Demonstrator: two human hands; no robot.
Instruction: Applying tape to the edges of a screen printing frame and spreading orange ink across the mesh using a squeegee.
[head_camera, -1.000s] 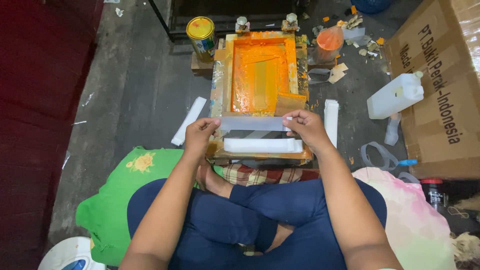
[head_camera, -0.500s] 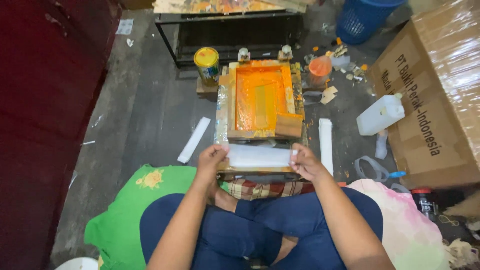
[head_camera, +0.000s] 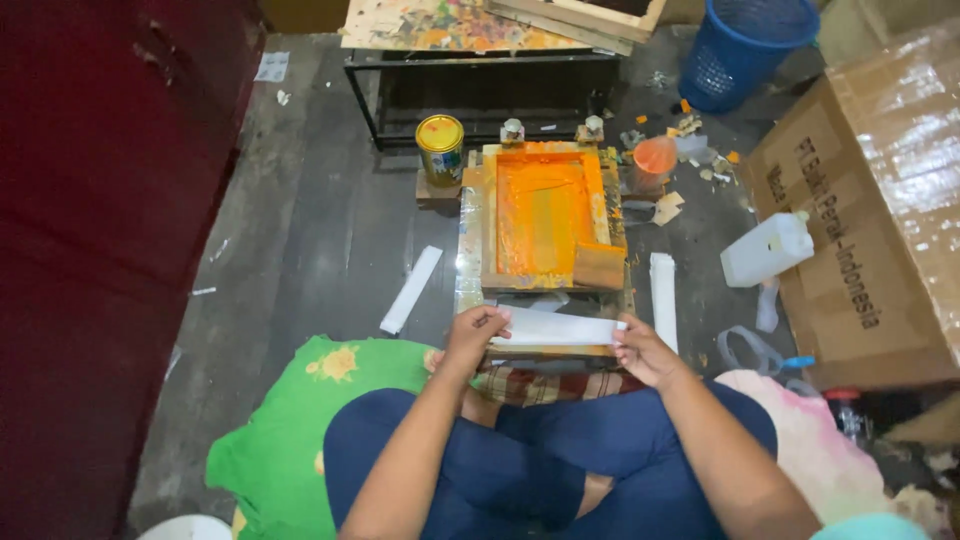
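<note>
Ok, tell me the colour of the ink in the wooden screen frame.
Bright orange ink, clearest in the head view.

Both hands forward — fingers pinched (forearms converging).

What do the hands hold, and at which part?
A white strip, held by its two ends: left hand at the left end, right hand at the right end.

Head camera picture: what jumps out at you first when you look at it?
The bright orange ink in the wooden screen-printing frame on the floor grabs the eye, straight ahead of the seated person. Just below it, the left hand and right hand hold a white strip by its ends. A yellow-lidded can stands left of the frame and a blue basket sits top right.
</note>
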